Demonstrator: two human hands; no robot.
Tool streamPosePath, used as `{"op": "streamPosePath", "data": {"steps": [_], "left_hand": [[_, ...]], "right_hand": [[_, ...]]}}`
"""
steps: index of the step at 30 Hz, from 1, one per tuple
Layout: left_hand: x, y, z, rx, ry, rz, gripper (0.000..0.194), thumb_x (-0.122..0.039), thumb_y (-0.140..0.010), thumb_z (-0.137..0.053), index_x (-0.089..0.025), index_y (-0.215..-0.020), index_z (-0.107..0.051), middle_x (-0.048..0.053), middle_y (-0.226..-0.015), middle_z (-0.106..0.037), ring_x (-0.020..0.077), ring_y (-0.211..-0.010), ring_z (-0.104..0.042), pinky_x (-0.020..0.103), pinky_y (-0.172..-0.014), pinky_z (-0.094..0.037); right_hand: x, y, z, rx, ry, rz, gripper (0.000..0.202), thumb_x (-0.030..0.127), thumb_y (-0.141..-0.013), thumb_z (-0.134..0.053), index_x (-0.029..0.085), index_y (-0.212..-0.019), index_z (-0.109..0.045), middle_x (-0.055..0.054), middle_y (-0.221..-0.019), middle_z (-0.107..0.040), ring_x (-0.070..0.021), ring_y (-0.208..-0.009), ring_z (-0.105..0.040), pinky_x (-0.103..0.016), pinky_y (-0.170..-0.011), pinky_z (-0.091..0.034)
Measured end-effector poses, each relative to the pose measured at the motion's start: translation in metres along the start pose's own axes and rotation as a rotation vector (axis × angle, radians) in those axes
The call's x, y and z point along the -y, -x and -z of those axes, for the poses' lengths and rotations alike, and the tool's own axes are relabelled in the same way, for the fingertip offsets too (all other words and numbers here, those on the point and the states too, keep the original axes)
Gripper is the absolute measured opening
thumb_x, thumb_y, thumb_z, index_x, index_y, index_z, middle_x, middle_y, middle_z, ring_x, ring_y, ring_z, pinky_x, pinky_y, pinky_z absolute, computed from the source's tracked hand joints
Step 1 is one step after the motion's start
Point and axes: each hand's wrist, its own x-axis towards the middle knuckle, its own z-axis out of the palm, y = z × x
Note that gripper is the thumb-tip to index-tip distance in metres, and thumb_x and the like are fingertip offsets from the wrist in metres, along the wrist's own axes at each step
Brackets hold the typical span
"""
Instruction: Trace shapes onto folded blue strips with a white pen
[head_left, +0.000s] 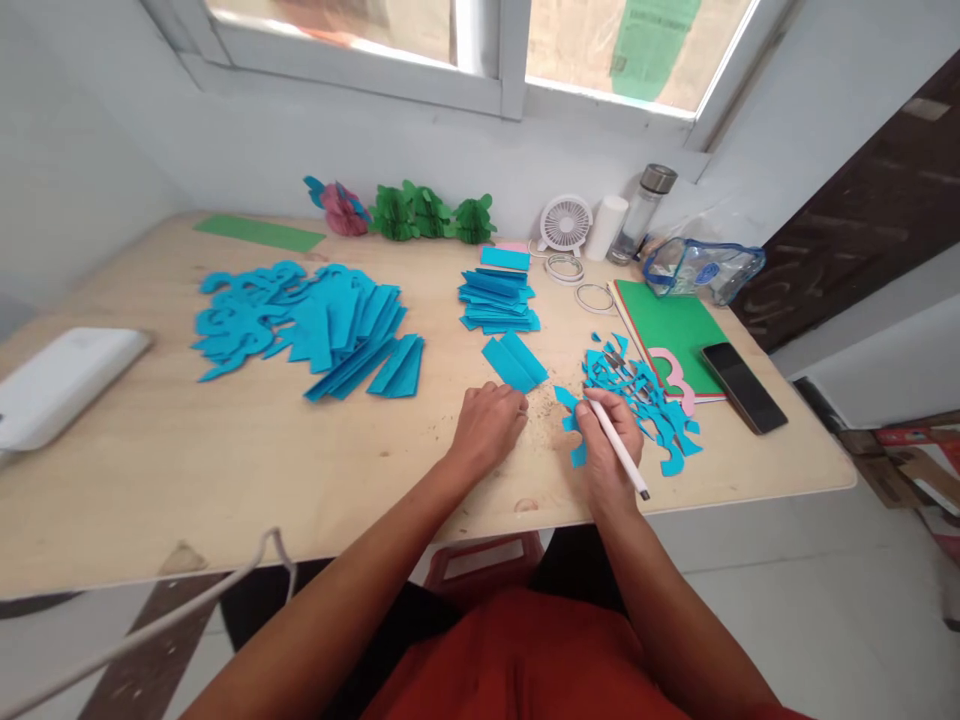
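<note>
A folded strip of blue paper (515, 361) lies in front of me, creased along its length. My left hand (487, 428) rests on the table with its fingers curled closed at the strip's near corner; its fingertips are partly hidden. Between the thumb and fingers of my right hand (609, 445) is a white pen (618, 448), slanted, its dark end towards me. A cut blue paper shape (568, 402) shows at the left side of that hand, partly covered by it. I cannot tell whether the fingers also grip this shape.
Blue paper scraps (637, 385) lie right of my right hand, beside a pink paper curl (670, 375), green sheets (675, 335) and a phone (744, 387). Folded blue strips (499, 302) are stacked ahead. Curly blue cutouts (247, 310) fill the left, near a white device (71, 385).
</note>
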Motion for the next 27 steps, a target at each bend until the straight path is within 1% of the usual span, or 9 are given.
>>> {"op": "streamPosePath", "data": {"steps": [4, 6, 8, 12, 16, 20, 23, 25, 27], "left_hand": [[-0.009, 0.014, 0.002, 0.018, -0.027, -0.046, 0.022, -0.010, -0.089, -0.042, -0.017, -0.080, -0.061, 0.012, -0.092, -0.068, 0.0289, -0.096, -0.056, 0.042, -0.079, -0.037], [-0.014, 0.039, 0.008, 0.055, -0.012, -0.092, 0.019, -0.009, -0.088, -0.045, -0.018, -0.077, -0.059, 0.009, -0.089, -0.067, 0.0260, -0.092, -0.056, 0.041, -0.080, -0.037], [-0.018, 0.070, 0.013, 0.126, 0.136, -0.143, 0.015, -0.013, -0.089, -0.048, -0.018, -0.077, -0.056, 0.007, -0.089, -0.066, 0.0240, -0.090, -0.054, 0.040, -0.082, -0.037], [-0.020, 0.125, 0.019, 0.239, 0.397, -0.049, 0.015, -0.009, -0.077, -0.060, -0.018, -0.070, -0.050, 0.001, -0.080, -0.063, 0.0196, -0.085, -0.053, 0.036, -0.081, -0.037], [-0.011, 0.147, 0.024, 0.298, 0.517, -0.142, 0.021, -0.003, -0.075, -0.054, -0.022, -0.081, -0.060, -0.002, -0.089, -0.068, 0.0182, -0.090, -0.055, 0.034, -0.083, -0.039], [0.008, 0.133, 0.028, 0.169, 0.437, 0.049, 0.011, -0.016, -0.082, -0.057, -0.020, -0.072, -0.058, 0.001, -0.075, -0.065, 0.0193, -0.079, -0.058, 0.032, -0.072, -0.042], [0.023, 0.101, 0.028, -0.067, 0.302, 0.119, 0.018, -0.023, -0.088, -0.052, -0.020, -0.070, -0.055, 0.001, -0.071, -0.064, 0.0194, -0.074, -0.059, 0.034, -0.073, -0.045], [0.031, 0.075, 0.026, -0.190, 0.236, 0.080, 0.013, -0.022, -0.089, -0.050, -0.020, -0.081, -0.060, 0.004, -0.085, -0.069, 0.0216, -0.086, -0.063, 0.036, -0.081, -0.047], [0.036, 0.050, 0.023, -0.239, 0.172, 0.016, 0.018, -0.017, -0.087, -0.052, -0.019, -0.101, -0.063, 0.009, -0.106, -0.071, 0.0243, -0.105, -0.062, 0.040, -0.093, -0.046]], "right_hand": [[-0.002, -0.001, 0.004, 0.009, 0.017, 0.017, 0.025, 0.037, -0.073, -0.069, 0.019, -0.090, -0.067, 0.000, -0.075, -0.064, -0.0148, -0.069, -0.059, -0.028, -0.063, -0.046], [-0.005, -0.001, 0.005, 0.011, 0.016, 0.011, 0.026, 0.038, -0.073, -0.068, 0.019, -0.091, -0.066, -0.001, -0.076, -0.064, -0.0149, -0.069, -0.059, -0.028, -0.063, -0.046], [-0.009, -0.002, 0.004, 0.014, 0.007, -0.005, 0.027, 0.038, -0.073, -0.069, 0.018, -0.092, -0.066, -0.001, -0.076, -0.063, -0.0149, -0.069, -0.058, -0.028, -0.063, -0.046], [-0.015, -0.005, -0.002, 0.034, -0.024, -0.045, 0.026, 0.036, -0.072, -0.070, 0.019, -0.092, -0.067, 0.001, -0.075, -0.061, -0.0137, -0.066, -0.055, -0.027, -0.060, -0.043], [-0.015, -0.015, -0.016, 0.090, -0.031, -0.023, 0.024, 0.035, -0.072, -0.069, 0.020, -0.091, -0.066, 0.002, -0.073, -0.058, -0.0135, -0.065, -0.052, -0.027, -0.060, -0.042], [-0.013, -0.036, -0.033, 0.163, -0.038, 0.015, 0.025, 0.036, -0.071, -0.068, 0.019, -0.090, -0.064, 0.003, -0.070, -0.056, -0.0133, -0.064, -0.051, -0.027, -0.059, -0.040], [-0.013, -0.051, -0.048, 0.216, -0.060, 0.006, 0.025, 0.036, -0.069, -0.067, 0.019, -0.088, -0.064, 0.005, -0.065, -0.054, -0.0125, -0.060, -0.048, -0.026, -0.056, -0.038], [-0.014, -0.057, -0.058, 0.223, -0.098, -0.015, 0.025, 0.036, -0.067, -0.068, 0.019, -0.085, -0.063, 0.007, -0.061, -0.051, -0.0114, -0.056, -0.045, -0.024, -0.054, -0.035], [-0.015, -0.059, -0.066, 0.254, -0.118, -0.045, 0.026, 0.036, -0.065, -0.069, 0.019, -0.084, -0.063, 0.007, -0.060, -0.052, -0.0110, -0.056, -0.046, -0.024, -0.053, -0.035]]}}
